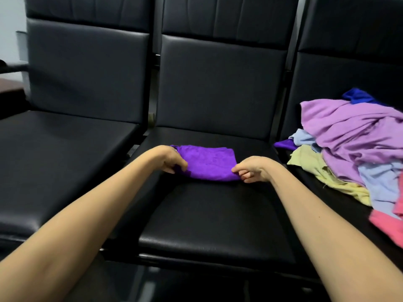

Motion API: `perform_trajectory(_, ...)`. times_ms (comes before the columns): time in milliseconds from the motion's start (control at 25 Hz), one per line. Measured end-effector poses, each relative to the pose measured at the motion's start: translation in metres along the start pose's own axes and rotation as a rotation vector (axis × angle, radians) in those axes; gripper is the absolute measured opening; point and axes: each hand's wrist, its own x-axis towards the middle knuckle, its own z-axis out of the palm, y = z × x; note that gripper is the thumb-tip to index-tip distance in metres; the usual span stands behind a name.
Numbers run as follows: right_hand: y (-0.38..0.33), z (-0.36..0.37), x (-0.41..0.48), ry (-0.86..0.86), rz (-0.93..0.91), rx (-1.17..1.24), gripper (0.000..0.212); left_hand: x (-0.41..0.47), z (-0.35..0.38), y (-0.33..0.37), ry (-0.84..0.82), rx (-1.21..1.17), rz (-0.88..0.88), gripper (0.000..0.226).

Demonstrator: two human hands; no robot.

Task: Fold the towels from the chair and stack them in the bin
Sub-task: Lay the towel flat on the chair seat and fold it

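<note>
A folded purple towel (pixel 208 161) lies flat on the middle black chair seat (pixel 213 214). My left hand (pixel 172 159) pinches its near left corner with curled fingers. My right hand (pixel 250 168) pinches its near right corner the same way. On the right chair seat lies a loose pile of unfolded towels (pixel 353 149): lilac on top, with light blue, pale yellow, pink and dark blue pieces. No bin is in view.
A third black chair seat (pixel 56 162) stands to the left, with a dark armrest (pixel 13 67) beyond it. The padded chair backs (pixel 220 83) rise behind the seats. A small purple cloth corner (pixel 284 144) pokes out at the pile's left edge.
</note>
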Motion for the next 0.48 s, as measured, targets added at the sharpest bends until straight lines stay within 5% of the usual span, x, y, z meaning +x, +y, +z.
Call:
perform_trajectory(200,-0.004,0.012,0.014,0.104,-0.053,0.318,0.028,0.01,0.009,0.001,0.125,-0.12,0.069,0.055)
perform_trajectory(400,-0.009,0.028,0.03,0.065,-0.004,0.335,0.022,0.021,0.027,0.004,0.086,-0.126,0.085,0.02)
perform_trajectory(480,-0.01,0.032,0.034,0.064,0.001,0.317,0.039,0.018,0.03,0.01,0.061,-0.209,0.072,0.009)
